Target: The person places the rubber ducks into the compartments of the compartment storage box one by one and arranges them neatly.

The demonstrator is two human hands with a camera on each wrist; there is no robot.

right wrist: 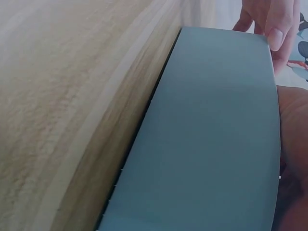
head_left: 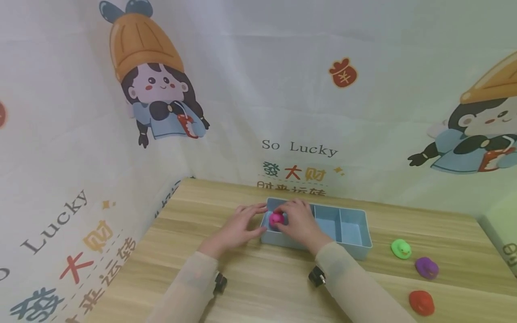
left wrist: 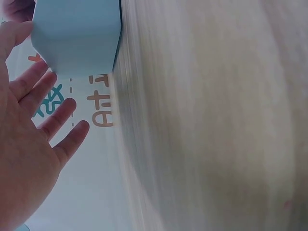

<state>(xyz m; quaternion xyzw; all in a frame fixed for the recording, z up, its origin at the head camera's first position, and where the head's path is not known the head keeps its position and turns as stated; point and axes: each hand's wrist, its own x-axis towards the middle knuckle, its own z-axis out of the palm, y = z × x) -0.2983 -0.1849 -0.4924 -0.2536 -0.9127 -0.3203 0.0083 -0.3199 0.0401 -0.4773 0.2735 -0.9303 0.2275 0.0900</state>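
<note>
My right hand (head_left: 300,223) reaches into the leftmost compartment of a blue divided box (head_left: 355,250) and pinches a pink rubber duck (head_left: 276,219) between thumb and fingers. At the box's left end is my left hand (head_left: 238,226), its thumb at the near corner and its fingertips by the far one. The left wrist view shows that hand (left wrist: 29,139) with fingers spread and fairly straight against the box's end wall (left wrist: 79,43). In the right wrist view, the box's long side (right wrist: 211,125) hides most of the right hand.
To the right of the box, a green duck (head_left: 401,249), a purple duck (head_left: 427,268) and a red duck (head_left: 422,303) lie on the wooden table (head_left: 258,287). A printed cloth (head_left: 242,89) hangs behind the table and along its left side.
</note>
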